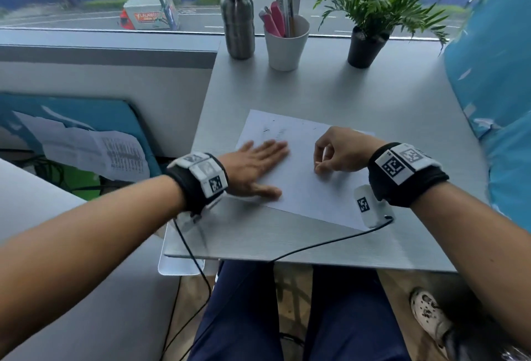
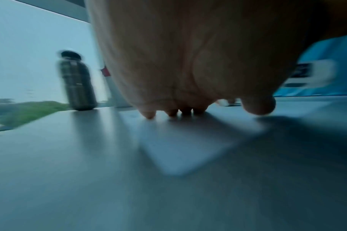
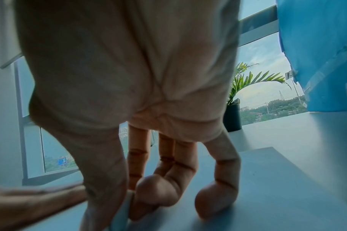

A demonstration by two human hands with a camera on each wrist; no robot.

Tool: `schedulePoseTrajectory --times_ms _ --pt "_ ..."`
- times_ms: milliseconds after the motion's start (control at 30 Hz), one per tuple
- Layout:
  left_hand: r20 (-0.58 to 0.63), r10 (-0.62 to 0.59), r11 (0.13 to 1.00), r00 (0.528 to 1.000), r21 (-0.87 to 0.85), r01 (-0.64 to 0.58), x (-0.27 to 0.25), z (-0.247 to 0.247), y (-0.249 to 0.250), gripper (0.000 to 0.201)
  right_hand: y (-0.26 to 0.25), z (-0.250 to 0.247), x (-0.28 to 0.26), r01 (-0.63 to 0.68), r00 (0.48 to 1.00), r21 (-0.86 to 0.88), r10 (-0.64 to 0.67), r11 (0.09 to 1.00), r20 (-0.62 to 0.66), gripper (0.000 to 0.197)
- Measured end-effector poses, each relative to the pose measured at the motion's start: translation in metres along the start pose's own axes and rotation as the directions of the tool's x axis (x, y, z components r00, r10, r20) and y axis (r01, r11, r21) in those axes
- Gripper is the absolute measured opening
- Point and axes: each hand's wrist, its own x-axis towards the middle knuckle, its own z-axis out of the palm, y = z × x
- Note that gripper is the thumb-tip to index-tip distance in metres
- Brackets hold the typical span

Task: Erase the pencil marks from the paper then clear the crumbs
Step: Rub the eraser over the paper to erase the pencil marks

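paper (image 1: 301, 188) flat on counter (image 1: 359, 96) | left hand (image 1: 258, 165) spread flat, pinning its left side | right hand (image 1: 339, 150) pinching small pale eraser (image 3: 121, 214) against sheet's middle

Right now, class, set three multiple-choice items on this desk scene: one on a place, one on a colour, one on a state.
1. Where does the bottle stand?
A. left of the cup
B. right of the plant
C. on the paper

2. What colour is the plant's pot?
A. white
B. black
C. red

3. How does the left hand lie?
A. curled in a fist
B. lifted off the desk
C. flat on the paper

Answers:
1. A, since the head view shows the bottle, the cup, then the plant in a row by the window.
2. B, since the pot is dark beside the white cup.
3. C, since its fingers are straight and spread on the sheet, while the right hand pinches a small pale thing, likely an eraser.
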Motion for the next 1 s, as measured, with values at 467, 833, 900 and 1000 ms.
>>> schedulePoseTrajectory --times_ms 467,833,900,1000 --pt "0.066 -0.179 0.981 0.982 -0.069 0.183 0.003 -0.013 -0.027 0.138 -0.047 0.001 0.047 0.124 0.950 0.073 -0.097 0.990 -0.297 0.011" --pt "0.047 -0.172 0.981 0.984 -0.079 0.175 0.005 -0.009 -0.028 0.138 -0.049 0.005 0.038 0.156 0.952 0.106 -0.120 0.982 -0.283 0.012" --pt "0.043 -0.176 0.980 0.984 -0.084 0.179 0.005 -0.009 -0.027 0.138 -0.052 0.011 0.036 0.170 0.944 0.106 -0.131 0.980 -0.302 0.010" --pt "0.042 -0.161 0.984 0.986 -0.070 0.163 0.003 -0.008 -0.029 0.137 -0.066 0.031 0.015 0.268 0.952 0.072 -0.253 0.961 -0.173 0.007"
